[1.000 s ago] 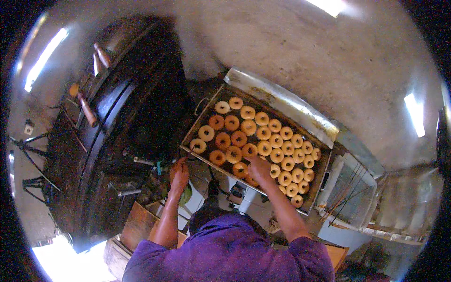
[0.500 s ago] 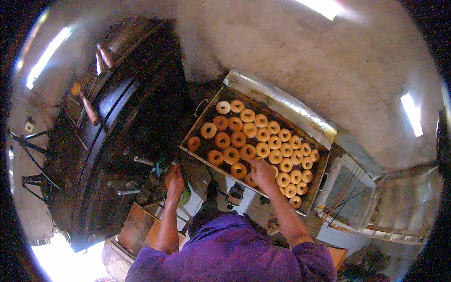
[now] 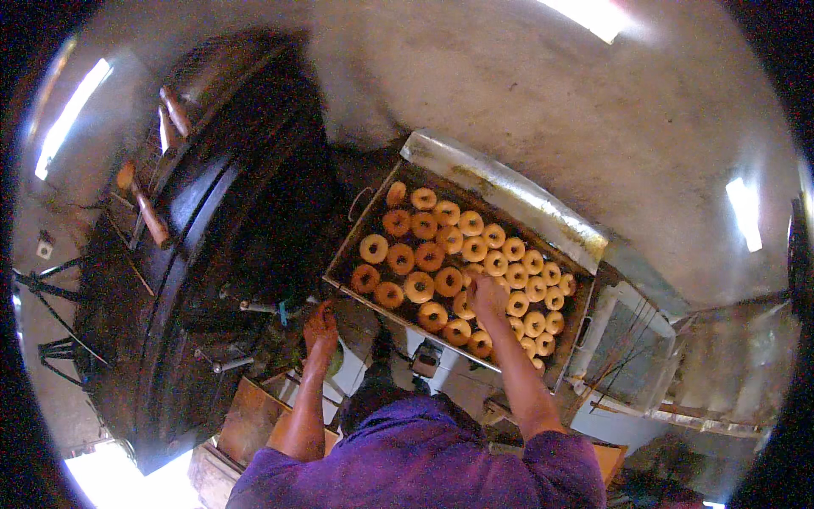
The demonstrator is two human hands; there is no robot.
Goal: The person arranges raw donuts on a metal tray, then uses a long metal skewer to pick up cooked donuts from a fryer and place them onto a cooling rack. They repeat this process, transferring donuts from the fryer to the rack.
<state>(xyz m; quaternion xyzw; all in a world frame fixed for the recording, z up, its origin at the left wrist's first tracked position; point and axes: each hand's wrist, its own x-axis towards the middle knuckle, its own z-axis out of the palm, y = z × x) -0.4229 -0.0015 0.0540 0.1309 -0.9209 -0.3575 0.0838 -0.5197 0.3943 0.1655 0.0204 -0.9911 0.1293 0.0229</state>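
Rows of ring doughnuts (image 3: pixel 419 287) float in dark oil in a wide, rectangular fryer pan (image 3: pixel 349 248). Those on the left are mostly browner than those on the right. My right hand (image 3: pixel 487 299) is over the middle of the rows, fingers bunched and pointing down among the doughnuts; whatever may be in them is too small to make out. One doughnut (image 3: pixel 396 193) in the far left corner stands tilted on its edge. My left hand (image 3: pixel 320 329) is left of the pan, beyond its front edge, fingers curled; what it may hold is not visible.
A large dark curved machine (image 3: pixel 191 254) fills the left side, with wooden handles (image 3: pixel 151 219) and metal rods (image 3: pixel 233 363) sticking out near my left hand. A slanted metal guard (image 3: pixel 500 191) backs the pan. Thin sticks (image 3: pixel 623 356) lie right of it.
My right hand has moved slightly away from me and right. The far left corner doughnut, pale and flat before, is tilted now. A doughnut at the left edge has drifted right.
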